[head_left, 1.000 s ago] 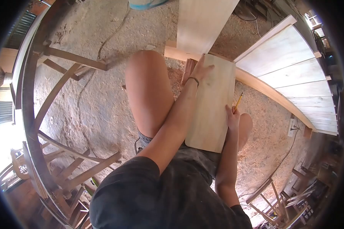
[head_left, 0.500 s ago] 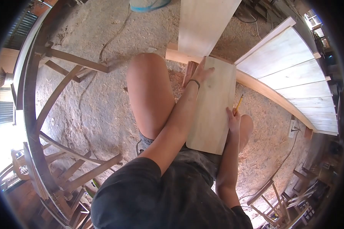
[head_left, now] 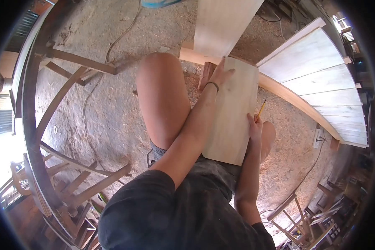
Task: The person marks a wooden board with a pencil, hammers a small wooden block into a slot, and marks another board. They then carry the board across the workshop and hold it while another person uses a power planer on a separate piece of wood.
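A pale wooden board (head_left: 234, 110) lies lengthwise over my lap, its near end against my shorts. My left hand (head_left: 221, 76), with a dark band at the wrist, grips its left edge near the far end; the thumb rests on top and some fingers are hidden beneath. My right hand (head_left: 255, 125) is at the board's right edge, closed around a yellow pencil (head_left: 261, 108) that points up and away from me. A reddish-brown wood block (head_left: 206, 75) stands just left of my left hand.
A wide pale plank (head_left: 223, 27) lies ahead, meeting a curved wooden rail (head_left: 287, 93). White slatted panelling (head_left: 316, 75) fans out at right. A curved timber frame (head_left: 31, 112) with struts stands at left. Cords and shavings lie on the dirt floor (head_left: 108, 96).
The view has shifted slightly, so the board and my knees appear a little higher. Both hands keep their hold on the board, and the pencil stays in my right hand.
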### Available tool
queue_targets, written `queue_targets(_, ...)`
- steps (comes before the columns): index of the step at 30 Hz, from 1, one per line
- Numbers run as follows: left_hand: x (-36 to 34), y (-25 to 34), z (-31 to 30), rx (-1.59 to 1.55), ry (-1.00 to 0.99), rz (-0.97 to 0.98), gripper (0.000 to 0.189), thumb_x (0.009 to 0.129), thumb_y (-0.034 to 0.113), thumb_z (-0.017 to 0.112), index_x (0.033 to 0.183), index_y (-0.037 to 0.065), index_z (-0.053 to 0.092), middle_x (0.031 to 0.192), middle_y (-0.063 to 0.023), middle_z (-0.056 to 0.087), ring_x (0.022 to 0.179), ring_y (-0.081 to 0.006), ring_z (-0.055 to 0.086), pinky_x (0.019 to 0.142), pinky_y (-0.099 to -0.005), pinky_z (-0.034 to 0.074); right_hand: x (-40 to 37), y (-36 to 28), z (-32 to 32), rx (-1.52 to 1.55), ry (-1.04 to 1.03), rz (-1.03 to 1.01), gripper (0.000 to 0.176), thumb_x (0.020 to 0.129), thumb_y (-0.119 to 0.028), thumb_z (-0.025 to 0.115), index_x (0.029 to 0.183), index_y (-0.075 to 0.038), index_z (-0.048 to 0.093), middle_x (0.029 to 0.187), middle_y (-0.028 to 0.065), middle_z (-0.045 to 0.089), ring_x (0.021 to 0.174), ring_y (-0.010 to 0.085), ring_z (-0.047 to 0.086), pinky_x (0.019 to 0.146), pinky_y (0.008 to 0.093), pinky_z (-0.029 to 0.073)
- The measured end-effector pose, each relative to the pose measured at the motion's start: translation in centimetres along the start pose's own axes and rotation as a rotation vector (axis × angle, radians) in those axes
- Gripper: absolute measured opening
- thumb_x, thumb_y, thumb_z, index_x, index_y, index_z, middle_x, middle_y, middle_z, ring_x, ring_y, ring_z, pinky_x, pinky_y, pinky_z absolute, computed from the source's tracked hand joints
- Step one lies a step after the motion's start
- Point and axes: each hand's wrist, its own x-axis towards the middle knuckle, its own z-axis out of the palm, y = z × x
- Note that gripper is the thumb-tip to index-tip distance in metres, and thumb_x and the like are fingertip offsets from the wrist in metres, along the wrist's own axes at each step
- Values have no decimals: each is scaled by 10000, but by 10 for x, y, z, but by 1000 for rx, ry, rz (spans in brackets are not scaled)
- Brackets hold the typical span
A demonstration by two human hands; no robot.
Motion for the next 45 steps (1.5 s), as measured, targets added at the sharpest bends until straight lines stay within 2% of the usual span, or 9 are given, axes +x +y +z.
queue_targets(7,7,-15,10,87,131,13,1020,797,332,769,1521,-79,179,1442,-235,464,1332,-269,467,1111,-303,354,7,7,-5,-32,2,-56,294,907,-183,717,773,-145,458,719,-75,472,610,14,434,519,185,358)
queue_targets(12,-23,36,3,-242,23,-238,1154,728,350,834,1517,-105,126,1417,-241,483,1303,-267,496,1064,-313,413,16,16,-10,-29,65,-36,323,880,-214,750,760,-152,457,696,-78,473,597,12,432,510,191,355)
queue_targets(19,-4,0,4,-14,62,-153,1198,710,378,851,1504,-136,115,1435,-244,465,1307,-266,497,1032,-302,444,19,21,-15,2,22,-52,398,877,-215,753,706,-183,394,657,-86,460,563,10,406,493,184,335)
queue_targets(21,11,-32,10,37,147,-29,1179,721,315,849,1514,-114,89,1366,-250,523,1173,-280,593,925,-321,524,15,14,-12,8,10,-52,411,878,-209,750,695,-184,383,653,-84,458,561,10,403,490,185,333)
queue_targets(25,2,-26,14,-233,54,-112,1165,714,301,854,1510,-108,108,1353,-255,534,1089,-278,652,837,-347,579,16,16,-10,-39,58,-43,420,890,-190,736,680,-186,372,647,-81,456,561,9,399,488,185,330)
queue_targets(31,7,-30,7,-104,2,-291,777,710,364,833,1271,-92,550,1141,-214,676,988,-269,700,775,-368,584,19,15,-11,9,6,-85,410,907,-181,716,678,-185,376,650,-82,458,560,10,382,483,191,304)
queue_targets(34,11,-37,14,-5,86,-257,611,715,369,815,1130,-52,661,1026,-172,720,927,-252,715,758,-375,580,14,10,-4,-6,49,-93,409,906,-186,718,682,-183,376,651,-84,448,563,11,376,486,194,299)
queue_targets(40,-8,-1,8,-129,-16,-320,514,812,250,777,1204,-47,624,1050,-127,714,882,-206,702,769,-306,571,17,19,-10,-5,66,-76,406,901,-178,721,694,-184,372,649,-88,428,571,11,371,493,200,308)
queue_targets(45,2,-29,20,-145,115,-154,781,769,278,771,1433,31,442,1197,-185,668,1064,-269,673,916,-347,537,10,10,-5,-88,83,-82,413,894,-177,727,689,-185,368,645,-91,415,564,15,368,494,196,310)
